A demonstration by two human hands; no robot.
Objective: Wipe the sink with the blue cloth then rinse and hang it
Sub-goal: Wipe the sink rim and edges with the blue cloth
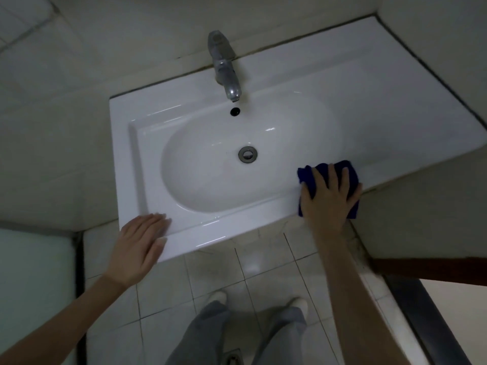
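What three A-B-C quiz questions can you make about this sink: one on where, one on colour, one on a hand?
1. Where is the cloth? A) in the bowl B) on the sink's front right rim C) on the floor
2. What colour is it? A) blue B) red C) yellow
3. What does the left hand do? A) turns the tap B) rests flat on the rim C) grips the cloth
Answers: B, the right hand presses it there; A, it's dark blue; B, its fingers lie straight.
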